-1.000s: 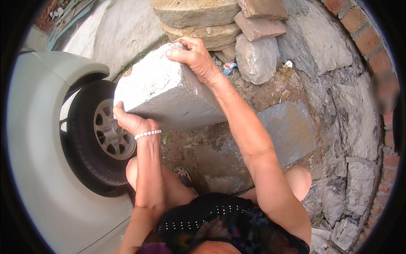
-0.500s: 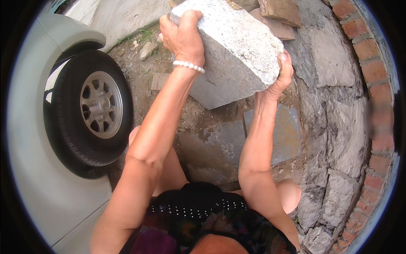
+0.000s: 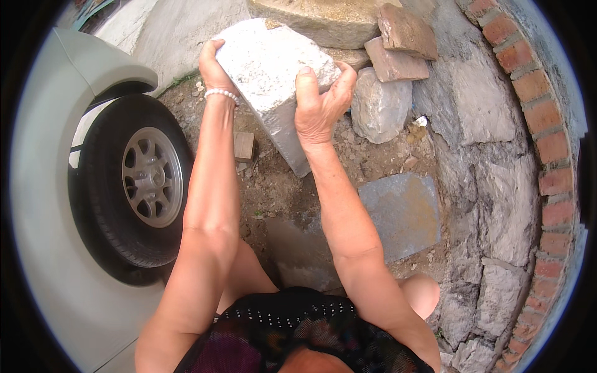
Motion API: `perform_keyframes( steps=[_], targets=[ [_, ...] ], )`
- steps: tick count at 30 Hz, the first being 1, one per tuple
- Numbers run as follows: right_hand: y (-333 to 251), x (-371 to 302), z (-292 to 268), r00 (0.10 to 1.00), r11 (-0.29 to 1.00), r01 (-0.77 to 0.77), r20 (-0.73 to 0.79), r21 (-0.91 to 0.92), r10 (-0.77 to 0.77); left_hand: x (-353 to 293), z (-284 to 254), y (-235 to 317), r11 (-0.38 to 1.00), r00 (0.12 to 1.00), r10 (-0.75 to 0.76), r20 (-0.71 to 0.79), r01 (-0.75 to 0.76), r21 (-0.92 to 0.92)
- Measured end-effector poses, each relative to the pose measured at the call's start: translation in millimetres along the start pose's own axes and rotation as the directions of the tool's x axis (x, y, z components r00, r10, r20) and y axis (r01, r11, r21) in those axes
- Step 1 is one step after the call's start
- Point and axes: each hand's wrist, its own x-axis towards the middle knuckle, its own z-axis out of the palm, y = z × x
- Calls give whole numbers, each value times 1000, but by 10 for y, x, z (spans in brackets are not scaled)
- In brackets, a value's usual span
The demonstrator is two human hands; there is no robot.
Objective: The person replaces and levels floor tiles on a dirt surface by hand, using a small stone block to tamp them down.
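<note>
Between my two hands is a large stone block (image 3: pixel 267 68), whitish and rough on its upper face and grey on its side. My left hand (image 3: pixel 215 69), with a white bead bracelet at the wrist, grips its left edge. My right hand (image 3: pixel 322 105) is closed on its right end, the thumb lying over the top face. The block is tilted, one grey corner pointing down toward the soil. Most of its underside is hidden. Below it a small brown block (image 3: pixel 244 146) lies on the dirt.
On the left stands a pale car (image 3: pixel 46 186) with its wheel (image 3: pixel 152 177). Right of me runs a rough stone wall (image 3: pixel 507 193) with a red brick edge (image 3: pixel 555 180). Ahead are stacked bricks (image 3: pixel 404 37), a grey rock (image 3: pixel 380 105) and a long stone (image 3: pixel 320 22). Flat slabs (image 3: pixel 401 211) lie near my knees.
The stone block has moved left and turned in my hands. My right hand has come round so its back and thumb show. The rock and bricks behind are now uncovered.
</note>
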Motion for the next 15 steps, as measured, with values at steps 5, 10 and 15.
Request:
perform_keyframes(
  steps=[5,10,15],
  targets=[
    [-43,61,298,994,996,40,109,-78,-31,84,-242,126,994,997,32,-74,-40,-104],
    [181,518,238,980,982,-154,145,106,138,320,-65,-94,985,928,170,-331,-162,52],
    [592,1112,144,987,966,143,-36,-217,-155,415,112,-402,931,953,281,-114,-242,273]
  ],
)
